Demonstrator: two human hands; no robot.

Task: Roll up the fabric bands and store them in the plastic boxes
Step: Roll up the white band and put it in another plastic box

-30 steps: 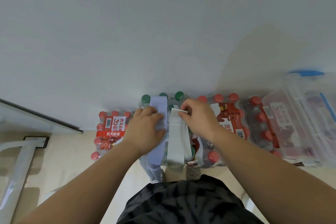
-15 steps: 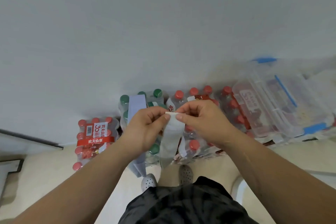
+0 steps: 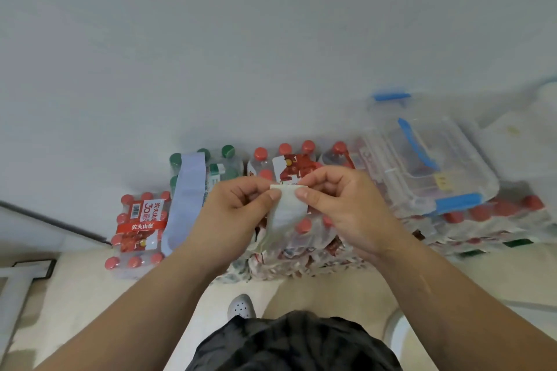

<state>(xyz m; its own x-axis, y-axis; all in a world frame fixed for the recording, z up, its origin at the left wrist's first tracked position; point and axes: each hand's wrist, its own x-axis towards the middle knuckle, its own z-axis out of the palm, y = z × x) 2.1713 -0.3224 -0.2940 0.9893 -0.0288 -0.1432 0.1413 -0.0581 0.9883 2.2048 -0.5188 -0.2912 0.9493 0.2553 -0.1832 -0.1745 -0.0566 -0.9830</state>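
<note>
A pale green fabric band (image 3: 286,211) hangs in front of me, its top edge pinched between both hands. My left hand (image 3: 232,214) grips its left corner with thumb and forefinger, and my right hand (image 3: 334,205) grips its right corner. The rest of the band dangles down over the bottle packs. A lavender fabric band (image 3: 185,199) lies draped over the green-capped bottles to the left, untouched. A clear plastic box (image 3: 422,166) with blue latches and a closed lid sits on the bottle packs at the right.
Shrink-wrapped packs of red-capped bottles (image 3: 140,232) and green-capped bottles (image 3: 223,164) stand along the white wall (image 3: 271,39). A white frame leg (image 3: 15,289) is at the lower left. My shoe (image 3: 241,306) stands on the beige floor.
Both hands lifted the pale green band off the bottle packs and now hold its top edge up. The view shifted right, which brings the clear box further into sight.
</note>
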